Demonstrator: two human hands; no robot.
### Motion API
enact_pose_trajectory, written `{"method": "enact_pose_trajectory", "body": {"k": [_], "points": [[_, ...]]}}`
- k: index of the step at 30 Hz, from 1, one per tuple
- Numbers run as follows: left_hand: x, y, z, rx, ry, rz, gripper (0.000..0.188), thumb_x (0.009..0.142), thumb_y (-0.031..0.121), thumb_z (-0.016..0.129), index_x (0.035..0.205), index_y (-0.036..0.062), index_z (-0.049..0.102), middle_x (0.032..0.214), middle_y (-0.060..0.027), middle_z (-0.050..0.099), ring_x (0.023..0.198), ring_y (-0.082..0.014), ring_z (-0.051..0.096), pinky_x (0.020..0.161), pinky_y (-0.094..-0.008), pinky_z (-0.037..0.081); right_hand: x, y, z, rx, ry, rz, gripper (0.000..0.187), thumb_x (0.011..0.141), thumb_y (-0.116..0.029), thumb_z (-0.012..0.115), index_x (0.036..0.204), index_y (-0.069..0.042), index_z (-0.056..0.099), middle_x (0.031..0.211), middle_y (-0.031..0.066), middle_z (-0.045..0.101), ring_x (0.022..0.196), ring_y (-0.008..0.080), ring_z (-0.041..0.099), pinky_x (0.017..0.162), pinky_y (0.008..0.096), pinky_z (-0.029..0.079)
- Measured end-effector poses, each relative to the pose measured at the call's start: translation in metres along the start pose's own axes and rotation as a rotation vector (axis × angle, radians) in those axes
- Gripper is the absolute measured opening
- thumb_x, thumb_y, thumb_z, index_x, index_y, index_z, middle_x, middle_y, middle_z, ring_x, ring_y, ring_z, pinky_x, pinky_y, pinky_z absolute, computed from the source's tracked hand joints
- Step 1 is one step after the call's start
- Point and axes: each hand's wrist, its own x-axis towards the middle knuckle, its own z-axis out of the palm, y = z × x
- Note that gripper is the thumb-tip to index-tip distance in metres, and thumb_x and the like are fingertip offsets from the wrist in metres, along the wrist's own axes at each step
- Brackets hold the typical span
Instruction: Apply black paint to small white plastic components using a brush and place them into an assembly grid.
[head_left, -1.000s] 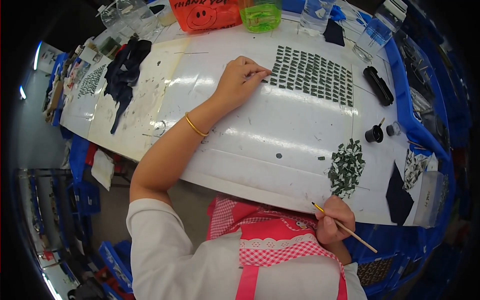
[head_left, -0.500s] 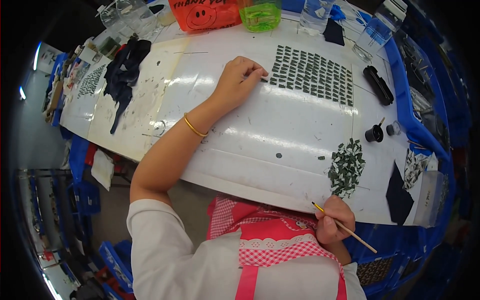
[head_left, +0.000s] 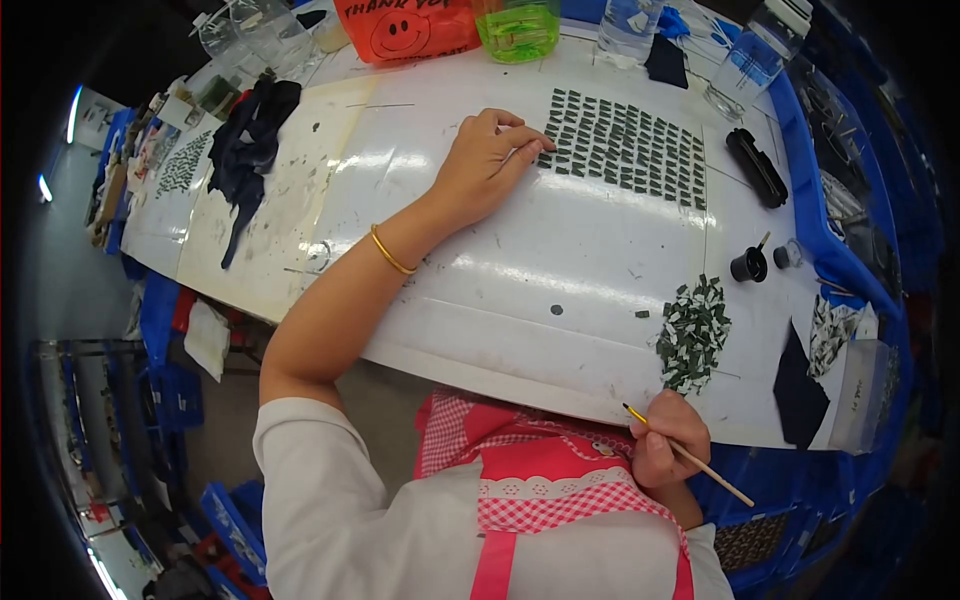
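Observation:
My left hand (head_left: 487,165) reaches far over the white table, thumb and forefinger pinched on a small dark green piece at the left edge of a neat grid of such pieces (head_left: 628,150). The fingertips partly cover that piece. Close to my body at the table's front edge, my right hand (head_left: 670,440) is closed round a thin paintbrush (head_left: 722,480) with a pale wooden handle. Its dark tip points up and left. Just beyond the right hand lies a loose heap of small green and white pieces (head_left: 693,335), with one piece (head_left: 642,314) apart on its left.
Right of the grid lie a black elongated object (head_left: 756,168) and a small black pot (head_left: 748,265) with a stick in it. A blue tray (head_left: 815,200) borders the right side. Bottles, a red bag (head_left: 408,30) and a green container (head_left: 517,30) stand behind; dark cloth (head_left: 255,140) lies left.
My left hand has shifted slightly to the right and up, so its pinched fingertips are now against the grid's left edge. The right hand and paintbrush have stayed put.

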Motion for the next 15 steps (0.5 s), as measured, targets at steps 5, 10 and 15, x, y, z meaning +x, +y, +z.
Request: {"method": "enact_pose_trajectory", "body": {"k": [5,10,15], "points": [[0.0012,-0.0005,-0.0014,-0.028,-0.007,-0.017,0.024,0.095,0.022,0.050,0.103,0.0141,0.071,0.105,-0.0105,0.054,0.105,-0.0265,0.044,0.094,-0.0346,0.035,0.0011,-0.0006,0.0004,-0.001,0.003,-0.005,0.021,0.070,0.004,0.051,0.088,-0.001,0.058,0.067,0.0087,0.062,0.051,0.0152,0.045,0.052,0.0282,0.040],[0.0022,0.0021,-0.0002,-0.080,0.004,-0.037,0.024,0.095,0.020,0.050,0.099,0.0121,0.071,0.104,-0.0112,0.054,0.102,-0.0263,0.045,0.093,-0.0347,0.036,0.0000,0.0002,-0.0009,-0.014,-0.005,-0.002,0.020,0.070,0.004,0.051,0.089,-0.001,0.059,0.067,0.0085,0.062,0.051,0.0152,0.045,0.052,0.0283,0.040],[0.0018,-0.0043,-0.0051,-0.175,0.040,-0.070,0.023,0.094,0.018,0.050,0.095,0.0093,0.071,0.101,-0.0114,0.054,0.098,-0.0252,0.046,0.089,-0.0345,0.038,0.0007,-0.0002,0.0008,-0.001,0.004,-0.011,0.020,0.071,0.004,0.051,0.089,-0.001,0.058,0.067,0.0084,0.062,0.051,0.0153,0.046,0.053,0.0283,0.040]]}}
